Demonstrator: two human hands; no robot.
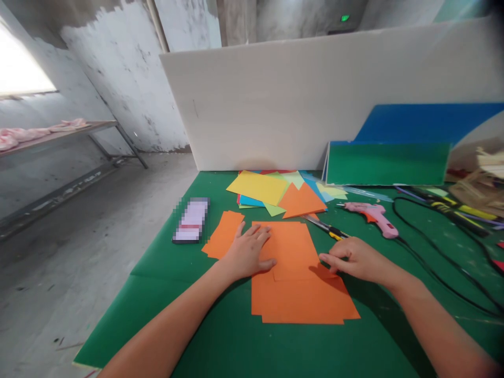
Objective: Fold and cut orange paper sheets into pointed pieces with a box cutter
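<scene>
My left hand [250, 249] lies flat with fingers spread on an orange paper sheet [291, 247]. This sheet overlaps a lower orange paper piece [303, 302] with notched corners. At the sheet's right edge, my right hand [352, 257] has its fingers curled and pinched together, casting a shadow on the paper. Whether anything is between those fingertips I cannot make out. Left of my left hand are more orange paper pieces [222, 236], partly under the fingers. A yellow-and-black utility knife [328, 228] lies just beyond my right hand.
A phone [191, 220] rests on the green tabletop [165, 294] at left. Coloured paper [260, 186] is piled at the back. A pink glue gun [372, 215] with a black cord [437, 283] lies to the right. A white board [268, 110] stands behind, a green panel [388, 164] before it.
</scene>
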